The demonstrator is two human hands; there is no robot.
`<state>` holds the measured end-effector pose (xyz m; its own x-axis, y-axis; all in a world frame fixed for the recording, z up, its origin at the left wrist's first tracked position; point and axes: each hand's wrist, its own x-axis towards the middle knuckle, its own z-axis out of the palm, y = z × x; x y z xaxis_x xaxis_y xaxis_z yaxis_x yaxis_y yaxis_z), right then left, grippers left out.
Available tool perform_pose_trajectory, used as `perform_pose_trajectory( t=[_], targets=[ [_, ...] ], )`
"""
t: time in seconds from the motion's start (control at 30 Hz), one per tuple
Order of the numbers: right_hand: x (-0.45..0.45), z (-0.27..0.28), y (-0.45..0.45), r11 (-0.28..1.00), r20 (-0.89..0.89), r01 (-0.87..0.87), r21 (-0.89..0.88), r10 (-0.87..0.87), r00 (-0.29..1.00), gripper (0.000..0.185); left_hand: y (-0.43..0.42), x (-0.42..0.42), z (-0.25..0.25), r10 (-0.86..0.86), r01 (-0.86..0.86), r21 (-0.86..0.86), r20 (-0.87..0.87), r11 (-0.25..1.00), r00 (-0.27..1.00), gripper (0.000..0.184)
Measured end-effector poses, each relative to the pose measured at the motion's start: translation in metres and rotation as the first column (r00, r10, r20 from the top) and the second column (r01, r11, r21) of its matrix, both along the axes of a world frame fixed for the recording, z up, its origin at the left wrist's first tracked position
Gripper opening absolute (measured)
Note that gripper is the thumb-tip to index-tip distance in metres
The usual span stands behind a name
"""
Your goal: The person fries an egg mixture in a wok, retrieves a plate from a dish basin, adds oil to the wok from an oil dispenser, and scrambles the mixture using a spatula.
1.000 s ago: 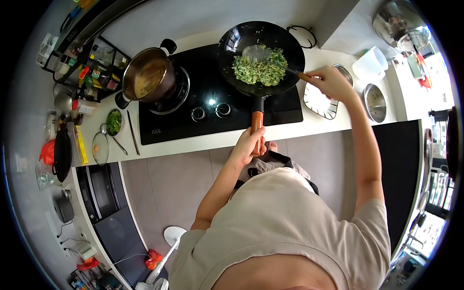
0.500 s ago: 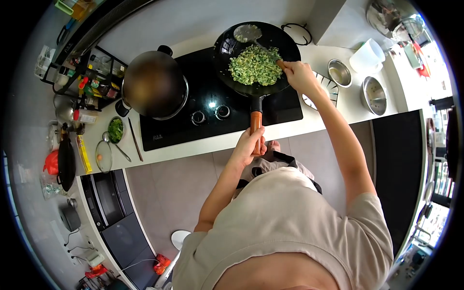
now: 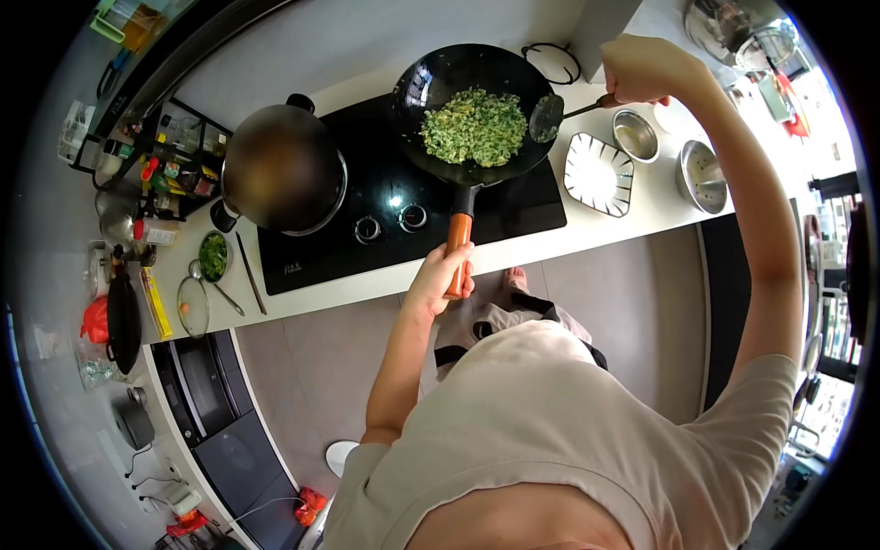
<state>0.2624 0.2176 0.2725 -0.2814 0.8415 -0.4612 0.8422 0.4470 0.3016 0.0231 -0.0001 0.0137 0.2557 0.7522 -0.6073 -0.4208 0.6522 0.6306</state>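
Observation:
My left hand (image 3: 442,280) is wrapped round the orange-brown handle of a black wok (image 3: 431,78) on the hob. A mound of chopped green and yellow food (image 3: 472,128) lies in the wok. In my right hand (image 3: 653,71) is the handle of a spatula (image 3: 546,118), its broad dark blade over the wok's right rim with bits of food on it. Whether the blade touches the rim I cannot tell. Just below the right forearm and the spatula are a white striped dish (image 3: 599,174) and a small metal bowl (image 3: 635,135).
A lidded pot (image 3: 286,170) stands left on the black hob (image 3: 367,128). Beside it are a bowl of chopped greens (image 3: 214,256), chopsticks (image 3: 250,273) and a glass bowl (image 3: 193,307). A metal bowl (image 3: 702,177) sits at the counter's right; a spice rack (image 3: 183,156) is far left.
My right hand has lifted and moved right, bringing the spatula from the wok's far side to its right rim. The left hand still grips the handle; the view has shifted slightly.

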Motion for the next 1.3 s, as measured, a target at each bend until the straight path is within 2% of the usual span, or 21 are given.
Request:
perform_pose_trajectory(
  t=[0.07, 0.17, 0.23, 0.3, 0.37, 0.57, 0.6, 0.67, 0.77, 0.87, 0.93, 0.97, 1.0, 1.1, 1.13, 1.2, 1.23, 1.3],
  targets=[
    [-0.007, -0.006, 0.006, 0.999, 0.012, 0.005, -0.034, -0.005, 1.000, 0.021, 0.000, -0.002, 0.001, -0.002, 0.002, 0.001, 0.004, 1.000, 1.000, 0.031],
    [0.010, -0.049, 0.004, 0.982, -0.308, 0.157, -0.102, -0.181, 0.934, 0.022, 0.000, -0.002, 0.001, -0.009, 0.009, 0.014, 0.013, 1.000, 1.000, 0.033],
    [0.055, -0.134, 0.014, 0.997, -0.584, 0.049, -0.054, -0.071, 0.808, 0.021, 0.000, -0.002, -0.003, -0.004, 0.003, 0.027, 0.039, 1.000, 0.999, 0.034],
    [0.046, -0.158, -0.020, 0.953, -0.638, 0.260, -0.154, -0.297, 0.710, 0.030, 0.001, -0.001, 0.002, -0.006, 0.006, 0.014, 0.028, 1.000, 1.000, 0.035],
    [0.054, -0.200, -0.035, 0.976, -0.771, 0.213, -0.039, -0.165, 0.614, 0.031, 0.000, -0.004, 0.005, -0.004, 0.004, 0.000, 0.018, 1.000, 1.000, 0.036],
    [0.046, -0.207, -0.061, 0.919, -0.789, 0.336, -0.206, -0.359, 0.498, 0.031, 0.000, -0.002, 0.002, -0.011, 0.011, -0.026, 0.002, 1.000, 1.000, 0.038],
    [0.049, -0.210, -0.063, 0.902, -0.817, 0.324, -0.284, -0.405, 0.411, 0.032, 0.000, -0.002, 0.002, -0.008, 0.008, -0.026, 0.007, 1.000, 1.000, 0.038],
    [0.054, -0.209, -0.066, 0.813, -0.795, 0.299, -0.500, -0.568, 0.213, 0.032, -0.001, -0.002, 0.002, -0.003, 0.004, -0.028, 0.014, 1.000, 1.000, 0.038],
    [0.058, -0.207, -0.071, 0.632, -0.658, 0.193, -0.751, -0.743, -0.125, 0.038, -0.001, -0.001, 0.004, -0.006, 0.006, -0.030, 0.009, 1.000, 1.000, 0.038],
    [0.062, -0.215, -0.073, 0.359, -0.313, -0.002, -0.933, -0.817, -0.484, 0.038, -0.001, 0.000, 0.006, -0.002, 0.002, -0.028, 0.001, 1.000, 1.000, 0.038],
    [0.081, -0.237, -0.075, 0.208, -0.002, -0.277, -0.938, -0.802, -0.597, 0.032, -0.001, -0.001, 0.004, -0.002, 0.003, -0.024, 0.009, 1.000, 1.000, 0.038],
    [0.090, -0.245, -0.078, 0.145, 0.159, -0.413, -0.899, -0.771, -0.617, 0.030, -0.001, -0.001, 0.004, -0.002, 0.002, -0.026, 0.008, 1.000, 1.000, 0.037],
    [0.099, -0.252, -0.082, 0.123, 0.245, -0.484, -0.866, -0.740, -0.626, 0.025, -0.001, -0.001, 0.005, -0.003, 0.003, -0.029, 0.009, 1.000, 1.000, 0.037],
    [0.112, -0.245, -0.093, 0.170, 0.194, -0.440, -0.882, -0.720, -0.666, 0.026, -0.001, -0.001, 0.005, -0.003, 0.004, -0.037, 0.012, 0.999, 1.000, 0.037],
    [0.114, -0.233, -0.094, 0.245, 0.066, -0.388, -0.889, -0.769, -0.636, 0.030, -0.002, -0.001, 0.005, -0.001, 0.002, -0.040, 0.012, 0.999, 1.000, 0.037],
    [0.109, -0.193, -0.093, 0.414, -0.301, -0.084, -0.907, -0.773, -0.559, 0.038, -0.001, -0.001, 0.007, -0.003, 0.003, -0.039, 0.012, 0.999, 1.000, 0.037],
    [0.107, -0.177, -0.089, 0.502, -0.470, 0.064, -0.863, -0.749, -0.467, 0.040, -0.001, -0.001, 0.007, -0.005, 0.006, -0.038, 0.013, 0.999, 1.000, 0.037],
    [0.104, -0.155, -0.083, 0.702, -0.742, 0.256, -0.665, -0.659, -0.123, 0.037, -0.001, -0.002, 0.006, -0.007, 0.007, -0.039, 0.018, 0.999, 1.000, 0.038]
  ],
)
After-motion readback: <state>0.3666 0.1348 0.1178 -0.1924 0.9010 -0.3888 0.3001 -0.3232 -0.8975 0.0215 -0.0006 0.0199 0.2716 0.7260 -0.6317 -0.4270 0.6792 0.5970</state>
